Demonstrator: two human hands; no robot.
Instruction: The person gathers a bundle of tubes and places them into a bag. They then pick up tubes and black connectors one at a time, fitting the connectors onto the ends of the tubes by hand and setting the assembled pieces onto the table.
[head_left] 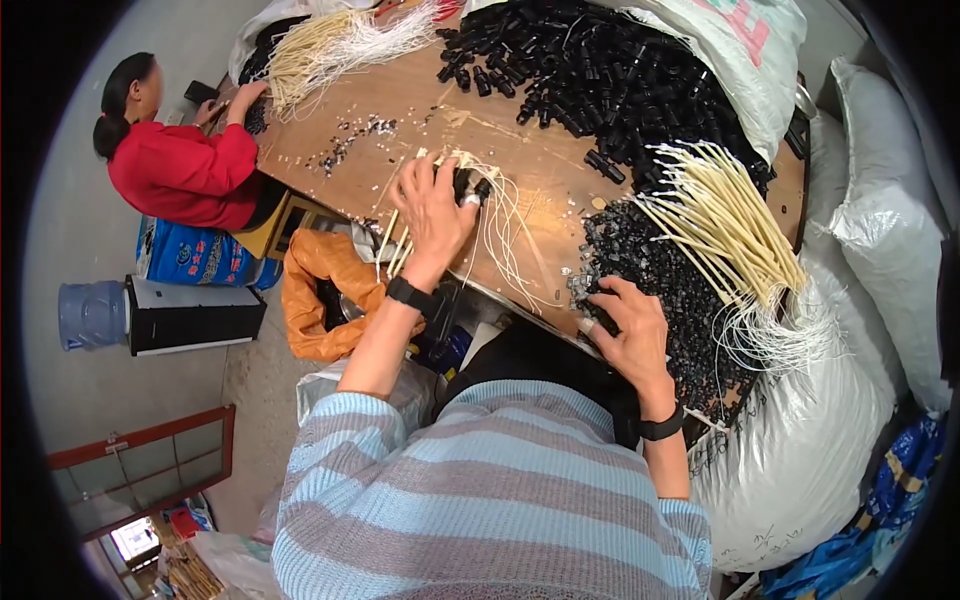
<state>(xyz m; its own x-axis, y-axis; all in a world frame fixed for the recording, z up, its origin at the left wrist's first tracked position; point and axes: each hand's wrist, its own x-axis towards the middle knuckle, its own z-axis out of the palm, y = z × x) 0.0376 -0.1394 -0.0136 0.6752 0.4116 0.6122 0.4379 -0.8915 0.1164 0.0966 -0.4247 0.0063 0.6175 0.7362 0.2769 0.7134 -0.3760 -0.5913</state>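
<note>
My left hand (pixel 432 212) is curled over black cylindrical plastic fittings (pixel 482 188) near the middle of the table's front edge. Thin cream cords (pixel 508 225) trail from beneath it to the right, and a few pale yellow tubes stick out on its left. My fingers partly cover the fittings. To the right, my right hand (pixel 632 335) rests at the edge of a heap of small dark plastic pieces (pixel 690 310). Its fingers are bent inward around something dark, which I cannot make out. Small clear-and-black pieces (pixel 578 283) lie just beyond the fingertips.
A large pile of black fittings (pixel 610 75) covers the table's far right. Pale yellow tubes with white cords (pixel 735 225) lie on the dark heap. White sacks (pixel 790 460) crowd the right side. A person in red (pixel 185 170) works at the far left, near an orange bag (pixel 310 300).
</note>
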